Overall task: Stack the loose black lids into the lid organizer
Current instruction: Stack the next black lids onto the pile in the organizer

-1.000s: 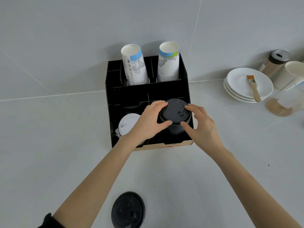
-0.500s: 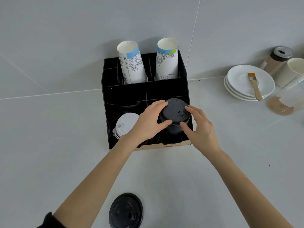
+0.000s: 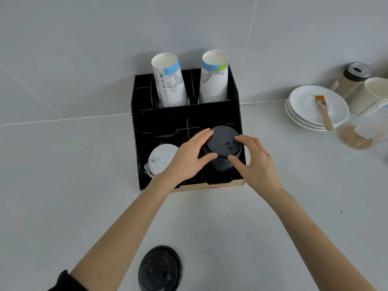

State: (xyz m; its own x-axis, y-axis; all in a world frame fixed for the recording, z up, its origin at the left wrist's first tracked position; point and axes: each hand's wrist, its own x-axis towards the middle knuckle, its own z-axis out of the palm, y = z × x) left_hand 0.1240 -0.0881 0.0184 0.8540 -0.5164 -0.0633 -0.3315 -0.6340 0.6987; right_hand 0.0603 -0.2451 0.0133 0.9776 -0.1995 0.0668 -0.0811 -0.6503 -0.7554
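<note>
Black lids stack (image 3: 222, 153) sits in the front-right slot of the lid organizer (image 3: 159, 120), around centre frame, rising above the slot wall. Left hand (image 3: 186, 157) cups the stack from 9 o'clock, thumb on the near side, fingers curled over the top lid's far rim. Right hand (image 3: 255, 159) closes on it from 3 o'clock, fingertips on the rim and thumb against the stack's side. Both hands are grasping the stack, not clenched tight; looks like seating or squaring it, can't tell how hard they press.

White lids (image 3: 160, 159) sit in the front-left slot, at 9 o'clock from the stack, partly hidden by the left hand. Two paper cup stacks (image 3: 213, 80) stand in the back row at 12 o'clock.

One loose black lid (image 3: 160, 268) lies flat on the counter (image 3: 63, 185) at 6 o'clock, well apart from the organizer, between the forearms, untouched.

Progress, as a judgement: most done, black stack already in its slot. Left: finish settling the stack, then pick up the one loose lid and add it on top. No other loose black lids in view.

Off-task at 2 to 3 o'clock: white saucers (image 3: 302, 118) with a brush (image 3: 323, 111) on top, a shaker jar (image 3: 350, 80), a white cup (image 3: 373, 91).
</note>
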